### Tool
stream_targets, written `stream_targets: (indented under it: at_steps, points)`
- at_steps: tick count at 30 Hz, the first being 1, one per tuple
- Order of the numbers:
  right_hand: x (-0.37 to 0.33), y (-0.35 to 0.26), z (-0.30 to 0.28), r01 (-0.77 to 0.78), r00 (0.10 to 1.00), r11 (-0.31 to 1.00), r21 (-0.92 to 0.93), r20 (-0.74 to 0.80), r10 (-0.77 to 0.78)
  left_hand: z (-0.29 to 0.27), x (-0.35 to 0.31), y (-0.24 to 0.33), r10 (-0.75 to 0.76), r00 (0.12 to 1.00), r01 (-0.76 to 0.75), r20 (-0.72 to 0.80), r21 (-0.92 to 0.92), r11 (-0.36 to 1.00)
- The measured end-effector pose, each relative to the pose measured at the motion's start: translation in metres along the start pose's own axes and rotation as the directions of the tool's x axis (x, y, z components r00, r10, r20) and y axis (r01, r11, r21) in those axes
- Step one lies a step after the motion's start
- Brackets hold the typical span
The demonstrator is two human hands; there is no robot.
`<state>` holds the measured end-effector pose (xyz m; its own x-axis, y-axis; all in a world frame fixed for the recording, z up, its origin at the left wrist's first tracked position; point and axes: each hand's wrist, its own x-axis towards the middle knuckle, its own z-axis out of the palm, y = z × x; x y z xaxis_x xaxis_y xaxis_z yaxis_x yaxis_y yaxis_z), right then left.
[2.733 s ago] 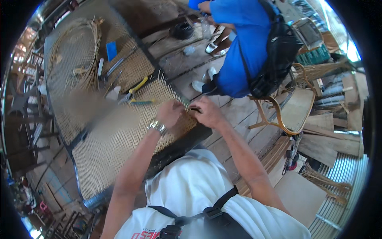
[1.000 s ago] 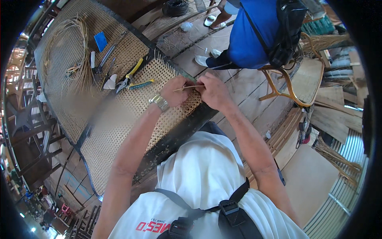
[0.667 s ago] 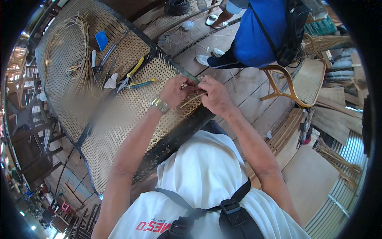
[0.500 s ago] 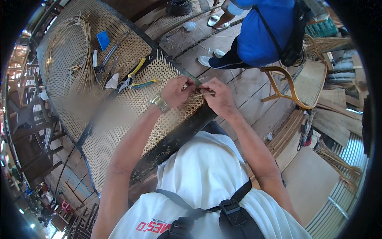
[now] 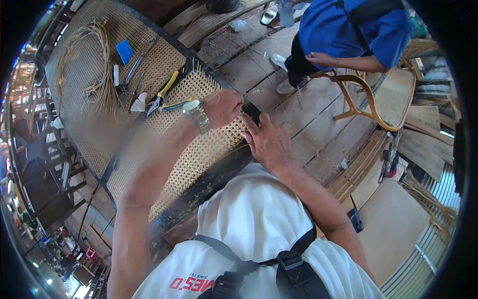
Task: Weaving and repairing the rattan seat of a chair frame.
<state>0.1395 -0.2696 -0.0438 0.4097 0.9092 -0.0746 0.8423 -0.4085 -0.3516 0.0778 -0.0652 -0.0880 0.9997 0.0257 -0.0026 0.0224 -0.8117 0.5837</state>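
Note:
A woven cane panel (image 5: 204,152) in a dark frame (image 5: 194,194) lies in front of me. Its far edge shows loose cane ends sticking up. My left hand (image 5: 222,109), with a watch on the wrist, is curled into a fist over the weave near the right corner; anything inside it is hidden. Close by, my right hand (image 5: 269,145) rests at the corner with fingers apart, its fingertips touching the edge of the weave. Left of my hands, pliers with yellow handles (image 5: 168,85) lie on the panel, beside a second tool with a blue-green and yellow handle (image 5: 175,104).
A coil of cane strands (image 5: 107,65), a blue block (image 5: 124,52) and more hand tools (image 5: 133,72) lie on the panel's far left. A co-worker in a blue shirt (image 5: 331,30) stands beyond, near a chair with a curved wooden frame (image 5: 371,102). Planks (image 5: 356,167) lie at right.
The cane strand seen at my right hand no longer shows, and those fingers have spread. My left hand has turned into a fist. The co-worker has shifted, and a forearm now shows.

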Motion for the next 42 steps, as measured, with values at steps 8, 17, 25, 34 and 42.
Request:
stream_targets:
  at_steps: [8,17,25,34,42]
  points:
    - [0.003,0.004,-0.001,0.036,0.999,0.999,0.018,0.002,-0.036,-0.005,0.005,-0.001,0.024,0.996,-0.025,0.086,0.011,1.0]
    - [0.009,0.013,0.002,0.199,0.98,0.979,-0.041,0.014,-0.198,0.001,0.005,0.015,-0.077,0.972,0.009,0.222,0.289,0.957]
    - [0.003,0.02,0.008,0.213,0.977,0.976,0.048,0.012,-0.214,0.007,0.008,0.018,-0.039,0.965,-0.06,0.261,0.36,0.931]
    - [0.006,0.016,0.001,0.163,0.987,0.982,0.096,0.002,-0.164,-0.025,-0.01,0.02,-0.479,0.865,0.499,0.146,-0.347,0.794]
    - [0.027,0.036,0.001,-0.297,0.95,0.702,0.647,0.127,0.285,-0.011,-0.008,-0.019,-0.376,0.877,0.448,0.299,-0.79,0.419]
